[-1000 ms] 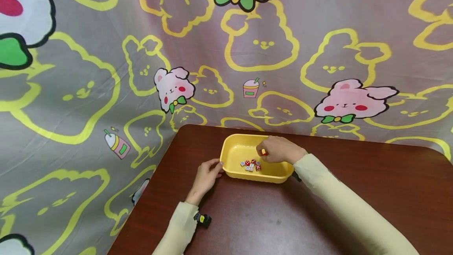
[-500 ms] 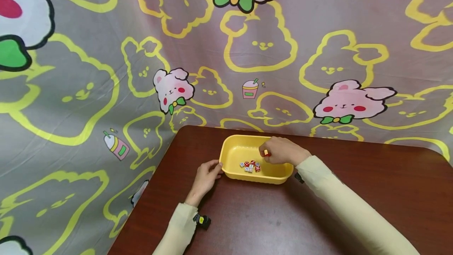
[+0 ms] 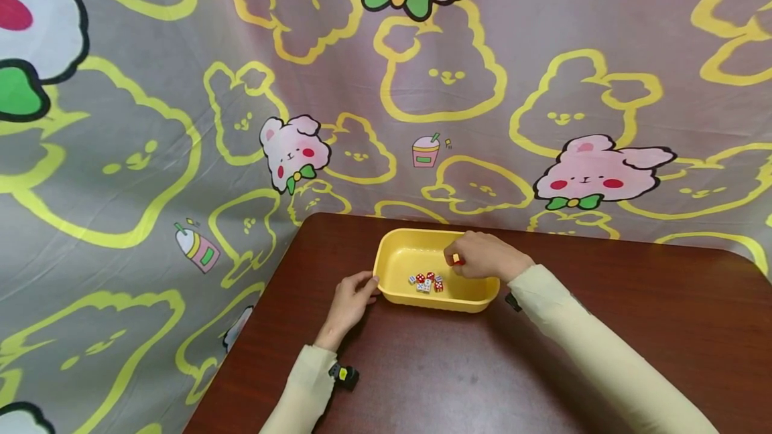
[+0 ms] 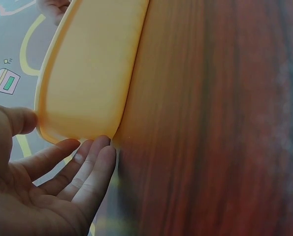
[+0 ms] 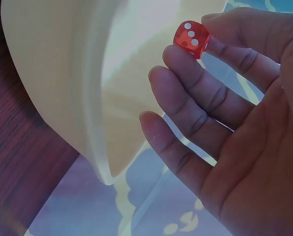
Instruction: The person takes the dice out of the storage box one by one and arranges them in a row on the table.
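Slightly rightward since a second ago, my right hand (image 3: 487,256) has shifted over the right part of the yellow tray (image 3: 434,302), a red die (image 5: 191,38) pinched between thumb and fingers. My left hand (image 3: 352,297) touches the tray's left end, fingers loosely extended. Red and white dice (image 3: 427,283) cluster inside. The tray sits toward the back of a reddish-brown, wood-grained worktop (image 3: 416,367), round-cornered and faintly shiny nearer me. Grey fabric (image 3: 531,39) hangs behind and along the left, printed with yellow bear outlines, green-bowed rabbits (image 3: 597,173) and drink cups (image 3: 425,153).
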### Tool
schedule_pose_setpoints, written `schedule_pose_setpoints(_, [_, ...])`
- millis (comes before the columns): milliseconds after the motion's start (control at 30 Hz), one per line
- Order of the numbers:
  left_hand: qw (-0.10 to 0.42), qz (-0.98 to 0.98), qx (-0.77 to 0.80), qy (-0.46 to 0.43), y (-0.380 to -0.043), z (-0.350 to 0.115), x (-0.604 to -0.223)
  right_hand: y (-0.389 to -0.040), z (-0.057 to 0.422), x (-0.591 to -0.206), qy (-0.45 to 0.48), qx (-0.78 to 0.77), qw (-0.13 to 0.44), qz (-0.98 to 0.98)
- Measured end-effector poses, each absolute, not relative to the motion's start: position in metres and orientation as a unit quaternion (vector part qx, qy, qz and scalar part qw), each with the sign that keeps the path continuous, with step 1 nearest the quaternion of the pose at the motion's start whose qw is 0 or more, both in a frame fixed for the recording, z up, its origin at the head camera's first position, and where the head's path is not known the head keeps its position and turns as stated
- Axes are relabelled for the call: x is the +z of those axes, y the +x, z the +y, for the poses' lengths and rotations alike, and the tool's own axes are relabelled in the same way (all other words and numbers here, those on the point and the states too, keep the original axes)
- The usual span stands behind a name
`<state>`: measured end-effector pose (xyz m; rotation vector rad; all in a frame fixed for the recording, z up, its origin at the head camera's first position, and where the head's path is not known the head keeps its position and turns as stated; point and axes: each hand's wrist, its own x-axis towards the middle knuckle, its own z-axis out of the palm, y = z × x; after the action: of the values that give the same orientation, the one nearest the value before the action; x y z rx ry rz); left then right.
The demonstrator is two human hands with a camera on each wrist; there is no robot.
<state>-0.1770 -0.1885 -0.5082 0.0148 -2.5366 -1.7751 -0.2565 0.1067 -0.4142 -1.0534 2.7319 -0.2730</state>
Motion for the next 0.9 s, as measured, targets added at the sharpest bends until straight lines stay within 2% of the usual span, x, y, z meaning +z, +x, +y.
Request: schedule_pose_setpoints(900, [0.022, -0.823, -0.568, 0.002, -0.178, -0.188, -0.506, -0.254, 0.118, -0.414, -0.354, -0.100, 0.090, 0.926])
